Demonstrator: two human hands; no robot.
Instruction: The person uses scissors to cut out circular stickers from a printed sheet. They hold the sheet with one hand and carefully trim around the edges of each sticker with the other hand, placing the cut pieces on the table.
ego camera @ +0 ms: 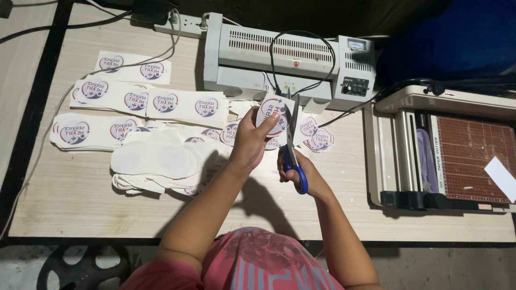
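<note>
**Thin laminated badge, held by its edge**

The left hand (248,140) pinches a round printed badge (270,115) by its lower left rim, raised above the worktop (80,188). The right hand (301,171) is closed through the blue handles of the scissors (293,145), blades against the badge's right side. The sheet looks light, glossy, likely slippery and bendy, so an edge grip near the cut should steady it. Uncut sheets (161,104) lie to the left, a laminator (285,59) behind.

A pale wooden table (80,198) carries printed sheets (134,102), a laminator (285,59) and a paper cutter (441,156).
</note>
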